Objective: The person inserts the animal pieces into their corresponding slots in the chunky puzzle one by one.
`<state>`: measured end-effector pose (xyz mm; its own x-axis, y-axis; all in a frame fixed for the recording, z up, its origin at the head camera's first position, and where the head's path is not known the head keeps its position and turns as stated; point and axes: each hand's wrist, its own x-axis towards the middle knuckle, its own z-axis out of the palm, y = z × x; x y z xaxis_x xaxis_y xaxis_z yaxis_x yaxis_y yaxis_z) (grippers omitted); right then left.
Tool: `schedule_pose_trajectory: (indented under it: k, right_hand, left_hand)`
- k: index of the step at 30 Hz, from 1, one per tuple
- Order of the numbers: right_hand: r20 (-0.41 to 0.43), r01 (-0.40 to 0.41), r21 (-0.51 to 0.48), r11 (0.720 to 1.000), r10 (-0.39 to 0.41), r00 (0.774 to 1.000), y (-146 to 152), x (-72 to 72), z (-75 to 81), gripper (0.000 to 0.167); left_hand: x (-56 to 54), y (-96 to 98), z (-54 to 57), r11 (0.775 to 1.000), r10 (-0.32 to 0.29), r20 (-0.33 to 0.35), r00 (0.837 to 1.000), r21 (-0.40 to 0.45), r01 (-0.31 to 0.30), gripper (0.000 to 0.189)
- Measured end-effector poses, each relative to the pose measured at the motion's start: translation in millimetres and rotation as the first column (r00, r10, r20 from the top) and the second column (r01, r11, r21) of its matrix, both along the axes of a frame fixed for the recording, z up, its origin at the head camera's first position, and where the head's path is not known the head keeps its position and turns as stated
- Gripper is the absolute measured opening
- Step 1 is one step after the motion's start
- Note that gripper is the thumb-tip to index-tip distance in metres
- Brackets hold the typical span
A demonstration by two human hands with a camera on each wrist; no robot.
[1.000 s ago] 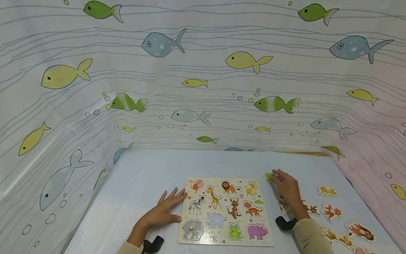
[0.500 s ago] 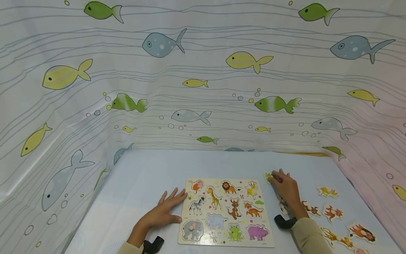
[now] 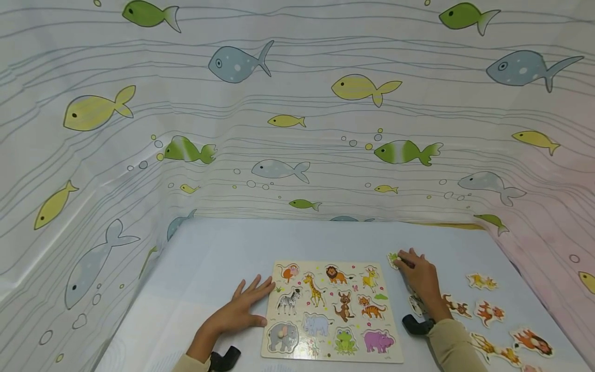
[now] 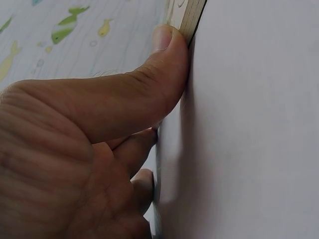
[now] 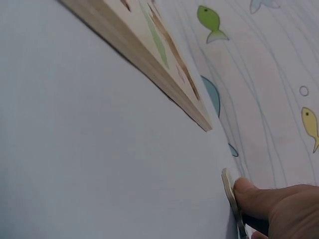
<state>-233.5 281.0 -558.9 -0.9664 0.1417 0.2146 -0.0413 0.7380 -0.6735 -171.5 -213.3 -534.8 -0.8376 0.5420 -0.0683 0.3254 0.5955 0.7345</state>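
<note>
A wooden animal puzzle board lies on the white table. Its elephant piece with a knob sits in the lower left slot. My left hand rests at the board's left side, fingers spread, and in the left wrist view the thumb presses the board's edge. Beyond the board's upper right corner, my right hand pinches a green frog puzzle piece between thumb and fingers. In the right wrist view this piece shows edge-on beside the thumb; the hand hides part of it.
A zebra piece lies under the right wrist. Farther right are several loose pieces, among them a lion, a giraffe and a yellow piece. A fish-printed curtain encloses the table's back and sides.
The right hand's fingers have drawn in closer around the frog piece, and the purple patch seen under them a second ago is now hidden. The left hand and board stay put.
</note>
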Motion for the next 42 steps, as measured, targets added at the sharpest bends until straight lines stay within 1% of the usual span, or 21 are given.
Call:
schedule_pose_trajectory:
  k: [7, 10, 18, 23, 26, 30, 34, 37, 42]
  right_hand:
    - [-0.052, 0.003, 0.02, 1.0, -0.002, 0.999, -1.6, 1.1, -0.2, 0.037]
    - [-0.071, 0.0, 0.021, 1.0, 0.002, 0.997, -1.6, 1.8, -0.8, 0.036]
    - [-0.023, 0.026, 0.007, 1.0, -0.026, 0.999, -3.5, 4.7, 0.3, 0.036]
    - [-0.032, 0.026, 0.005, 1.0, -0.026, 0.999, -4.4, 5.1, 4.9, 0.036]
    - [-0.052, 0.007, -0.002, 1.0, -0.007, 0.999, -5.3, 6.2, 10.0, 0.036]
    - [-0.103, -0.043, 0.005, 0.999, 0.043, 0.994, -8.1, 9.6, 17.4, 0.035]
    - [-0.15, -0.087, 0.044, 0.995, 0.093, 0.984, -11.3, 14.4, 23.0, 0.033]
    - [-0.159, -0.099, 0.07, 0.993, 0.109, 0.981, -13.0, 18.9, 26.4, 0.033]
    - [-0.146, -0.127, 0.085, 0.988, 0.139, 0.98, -17.1, 29.1, 32.5, 0.034]
  left_hand:
    - [-0.1, 0.3, 0.3, 1.0, -0.013, -0.018, 1.0, -0.004, 0.013, 0.091]
    - [0.6, 0.5, 1.6, 1.0, -0.01, -0.011, 1.0, -0.003, 0.01, 0.091]
    - [1.7, 1.2, 1.9, 1.0, -0.014, -0.008, 1.0, -0.008, 0.014, 0.091]
    - [1.4, 2.0, 0.9, 1.0, -0.015, -0.004, 1.0, -0.011, 0.015, 0.091]
    - [1.6, 1.7, 0.4, 1.0, -0.011, 0.004, 1.0, -0.011, 0.011, 0.091]
    - [1.7, 0.2, -0.8, 1.0, -0.004, 0.005, 1.0, -0.014, 0.004, 0.091]
    - [0.9, -1.3, -1.1, 1.0, 0.0, 0.008, 1.0, -0.014, 0.001, 0.092]
    - [-0.2, -1.9, -1.4, 1.0, 0.0, 0.016, 1.0, -0.025, 0.0, 0.092]
    - [-1.5, -2.2, -0.8, 1.0, -0.004, 0.019, 1.0, -0.029, 0.004, 0.091]
